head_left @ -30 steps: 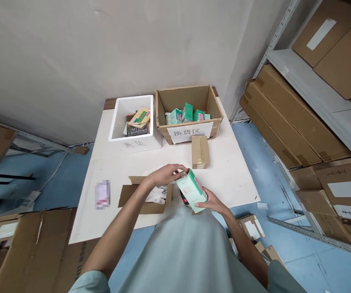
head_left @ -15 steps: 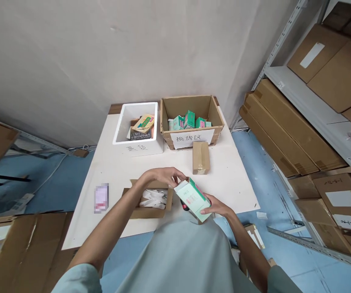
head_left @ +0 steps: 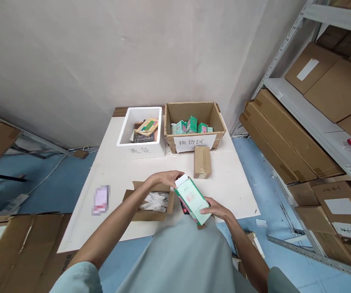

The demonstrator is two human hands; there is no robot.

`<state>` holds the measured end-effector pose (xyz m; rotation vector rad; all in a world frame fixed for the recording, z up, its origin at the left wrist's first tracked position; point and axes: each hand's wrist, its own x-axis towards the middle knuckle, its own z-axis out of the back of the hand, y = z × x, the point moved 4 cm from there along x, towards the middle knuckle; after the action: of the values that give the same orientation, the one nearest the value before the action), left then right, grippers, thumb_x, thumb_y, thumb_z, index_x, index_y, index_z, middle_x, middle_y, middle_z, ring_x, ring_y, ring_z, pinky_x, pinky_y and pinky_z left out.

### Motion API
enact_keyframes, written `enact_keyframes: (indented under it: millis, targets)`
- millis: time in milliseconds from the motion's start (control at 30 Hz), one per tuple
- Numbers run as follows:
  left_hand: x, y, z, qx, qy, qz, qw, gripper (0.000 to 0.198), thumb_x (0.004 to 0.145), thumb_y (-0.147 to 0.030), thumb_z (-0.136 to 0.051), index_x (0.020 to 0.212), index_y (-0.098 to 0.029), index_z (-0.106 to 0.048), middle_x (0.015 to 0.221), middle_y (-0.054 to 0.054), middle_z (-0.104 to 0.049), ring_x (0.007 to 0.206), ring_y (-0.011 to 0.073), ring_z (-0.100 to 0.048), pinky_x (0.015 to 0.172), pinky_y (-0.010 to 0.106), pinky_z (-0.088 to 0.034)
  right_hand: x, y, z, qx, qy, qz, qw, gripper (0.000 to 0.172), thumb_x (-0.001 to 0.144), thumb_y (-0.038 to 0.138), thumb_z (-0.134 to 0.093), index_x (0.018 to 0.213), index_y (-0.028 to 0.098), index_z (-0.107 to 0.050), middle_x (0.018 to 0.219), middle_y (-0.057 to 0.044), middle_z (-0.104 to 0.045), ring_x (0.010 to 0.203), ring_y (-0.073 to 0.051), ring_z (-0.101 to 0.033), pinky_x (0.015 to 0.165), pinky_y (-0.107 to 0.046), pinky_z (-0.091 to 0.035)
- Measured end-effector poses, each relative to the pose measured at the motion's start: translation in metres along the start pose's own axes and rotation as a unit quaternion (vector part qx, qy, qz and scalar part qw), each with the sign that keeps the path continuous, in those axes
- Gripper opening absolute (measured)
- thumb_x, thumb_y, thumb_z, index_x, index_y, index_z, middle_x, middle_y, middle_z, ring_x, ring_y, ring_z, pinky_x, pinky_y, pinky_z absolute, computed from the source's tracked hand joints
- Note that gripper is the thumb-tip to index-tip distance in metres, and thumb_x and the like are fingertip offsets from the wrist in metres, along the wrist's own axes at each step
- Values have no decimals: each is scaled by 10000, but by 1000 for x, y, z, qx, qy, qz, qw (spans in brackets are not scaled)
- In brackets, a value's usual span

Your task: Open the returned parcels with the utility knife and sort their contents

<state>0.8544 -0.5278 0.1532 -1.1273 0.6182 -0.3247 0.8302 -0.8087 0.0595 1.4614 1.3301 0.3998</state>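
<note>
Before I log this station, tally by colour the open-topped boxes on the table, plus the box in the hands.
White: 1, the foam box
Brown: 2, the large carton and the smaller carton
Green and white: 1, the held box, right hand gripping it, left hand at its upper end
Total: 4

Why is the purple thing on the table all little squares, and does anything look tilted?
In the head view, the lilac item is pixelated, so I can't tell what it is; in that same view, the metal shelf post slants, probably from wide-lens distortion.
</note>
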Motion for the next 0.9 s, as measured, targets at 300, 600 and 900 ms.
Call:
enact_keyframes:
  millis: [300,600,900]
  targets:
    - [-11,2,7,-154,-79,8,985,474,619,-260,-942,1031,-196,-717,1240,100,-784,1150,284,-723,951,350,-556,-1,10,-1,-11,16,33,999,886,703,503,-1026,1487,243,-704,1462,-103,-761,1348,-355,-687,1097,-443,-571]
    - [-46,28,56,-309,-429,40,848,696,563,-521,-1021,1103,-187,-736,1080,98,-786,1021,268,-761,951,420,-618,-19,-37,59,-183,-110,-2,977,877,695,441,-949,1490,207,-663,1412,-116,-759,1297,-358,-703,1112,-477,-582]
    - [-50,19,44,-310,-480,40,820,738,543,-589,-1017,1102,-193,-743,1092,117,-795,1053,302,-780,941,454,-655,-18,-87,86,-517,-323,-122,783,945,809,368,-827,1669,145,-506,1445,-236,-709,1399,-422,-677,1114,-484,-566]
